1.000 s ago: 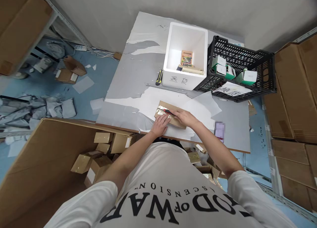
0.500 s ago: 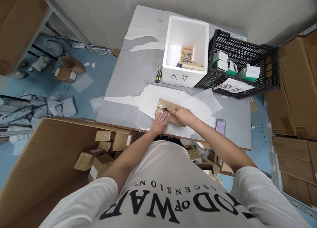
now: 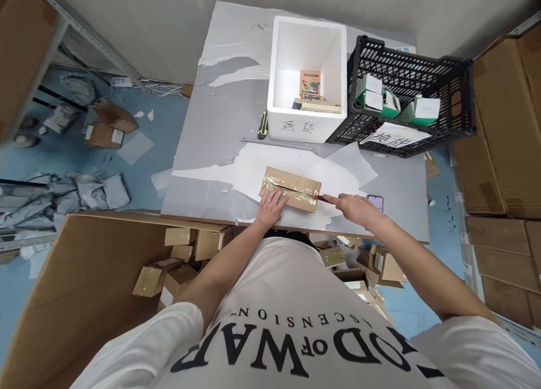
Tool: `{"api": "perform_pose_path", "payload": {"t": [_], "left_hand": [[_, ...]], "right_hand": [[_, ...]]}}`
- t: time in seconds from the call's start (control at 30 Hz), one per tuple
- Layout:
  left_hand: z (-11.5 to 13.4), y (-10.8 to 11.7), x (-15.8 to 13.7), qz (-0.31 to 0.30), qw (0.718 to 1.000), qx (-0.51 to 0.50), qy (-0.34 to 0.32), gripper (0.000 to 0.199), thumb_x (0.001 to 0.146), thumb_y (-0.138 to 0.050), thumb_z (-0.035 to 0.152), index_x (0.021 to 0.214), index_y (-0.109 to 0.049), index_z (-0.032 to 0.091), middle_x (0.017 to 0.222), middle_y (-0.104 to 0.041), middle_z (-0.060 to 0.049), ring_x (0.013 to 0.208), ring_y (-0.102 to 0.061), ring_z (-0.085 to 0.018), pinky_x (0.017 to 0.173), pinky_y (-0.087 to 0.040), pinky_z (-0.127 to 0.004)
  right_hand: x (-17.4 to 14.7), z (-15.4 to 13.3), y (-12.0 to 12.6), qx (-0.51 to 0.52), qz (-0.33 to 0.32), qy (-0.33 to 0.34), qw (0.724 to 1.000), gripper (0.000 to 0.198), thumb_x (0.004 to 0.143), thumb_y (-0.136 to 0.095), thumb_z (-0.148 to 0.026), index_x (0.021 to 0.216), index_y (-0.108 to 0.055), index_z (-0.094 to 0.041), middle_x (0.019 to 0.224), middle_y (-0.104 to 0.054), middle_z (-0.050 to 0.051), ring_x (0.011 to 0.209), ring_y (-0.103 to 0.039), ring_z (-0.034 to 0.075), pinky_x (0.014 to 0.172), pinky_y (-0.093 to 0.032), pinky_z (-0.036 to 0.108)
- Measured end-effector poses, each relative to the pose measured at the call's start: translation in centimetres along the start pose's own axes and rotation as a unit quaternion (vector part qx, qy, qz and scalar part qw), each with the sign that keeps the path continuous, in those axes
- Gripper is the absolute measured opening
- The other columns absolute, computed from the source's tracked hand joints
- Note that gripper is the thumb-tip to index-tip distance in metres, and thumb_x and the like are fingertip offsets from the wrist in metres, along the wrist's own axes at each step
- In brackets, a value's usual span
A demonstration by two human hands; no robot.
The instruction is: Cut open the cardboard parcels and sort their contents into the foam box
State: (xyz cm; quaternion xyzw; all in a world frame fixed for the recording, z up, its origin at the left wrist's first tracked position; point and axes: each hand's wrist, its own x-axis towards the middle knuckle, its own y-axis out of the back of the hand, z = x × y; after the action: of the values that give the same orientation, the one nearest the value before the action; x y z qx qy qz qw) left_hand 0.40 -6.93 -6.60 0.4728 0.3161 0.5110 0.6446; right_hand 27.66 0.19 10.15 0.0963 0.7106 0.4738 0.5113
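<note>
A small brown cardboard box (image 3: 296,181) sealed with shiny clear tape lies on the white paper near the table's front edge. A dark slit runs lengthwise along its top. My left hand (image 3: 271,207) holds it at the near left side, fingers over the top. To the right of the box, my right hand (image 3: 354,207) is closed on a slim box cutter (image 3: 324,198), dark with a red part at the front. The cutter's front end meets the box's right end at the slit; its blade is too small to make out.
Behind the box stand a white foam bin (image 3: 296,123) with books and a black crate (image 3: 459,96) with green-white boxes. A yellow-black utility knife (image 3: 262,125) lies beside the bin. A phone (image 3: 375,202) lies near my right hand. A large carton (image 3: 97,253) of boxes stands below left.
My right hand has drawn the cutter rightward from the box's left part to its right end. A slit now shows along the top. My left hand stays on the box.
</note>
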Motion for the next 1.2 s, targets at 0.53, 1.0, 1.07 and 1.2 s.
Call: {"api": "perform_pose_path", "payload": {"t": [0.53,1.0,1.07,1.2], "left_hand": [[0.4,0.3,0.0,0.005,1.0,-0.001,0.014,0.047,0.085,-0.044,0.011,0.127,-0.058,0.028,0.135,-0.055,-0.01,0.131,-0.043,-0.027,0.107,-0.029,-0.048],[-0.3,6.1,4.0,-0.067,0.996,0.04,-0.047,0.067,0.08,-0.059,0.048,0.138,-0.045,0.018,0.145,-0.04,-0.018,0.133,-0.036,-0.035,0.107,-0.024,-0.049],[-0.6,6.5,4.8,-0.073,0.995,0.058,-0.026,0.091,0.071,-0.064,0.061,0.144,-0.034,0.015,0.152,-0.027,-0.02,0.141,-0.02,-0.039,0.11,-0.016,-0.053],[-0.9,6.6,5.7,-0.104,0.992,0.069,0.004,0.114,0.062,-0.061,0.075,0.149,-0.021,0.012,0.156,-0.016,-0.021,0.144,-0.005,-0.041,0.111,-0.008,-0.057]], "right_hand": [[-3.0,2.5,-2.7,0.027,0.06,0.002,0.998,0.059,0.092,-0.035,-0.016,0.146,-0.029,-0.039,0.096,-0.063,0.007,0.071,-0.061,0.018,0.059,-0.035,0.026],[-2.2,-1.7,-13.1,0.704,0.232,-0.13,0.658,0.078,0.083,-0.054,-0.055,0.149,-0.028,-0.023,0.09,-0.065,0.006,0.05,-0.054,0.011,0.043,-0.044,0.026],[-0.7,-3.2,-14.3,0.746,0.247,-0.121,0.607,0.08,0.08,-0.057,-0.056,0.148,-0.029,-0.025,0.09,-0.064,0.005,0.05,-0.054,0.01,0.041,-0.043,0.024],[0.6,-4.4,-15.1,0.778,0.253,-0.091,0.567,0.078,0.079,-0.061,-0.054,0.147,-0.032,-0.027,0.089,-0.063,0.004,0.05,-0.053,0.009,0.04,-0.042,0.023]]}}
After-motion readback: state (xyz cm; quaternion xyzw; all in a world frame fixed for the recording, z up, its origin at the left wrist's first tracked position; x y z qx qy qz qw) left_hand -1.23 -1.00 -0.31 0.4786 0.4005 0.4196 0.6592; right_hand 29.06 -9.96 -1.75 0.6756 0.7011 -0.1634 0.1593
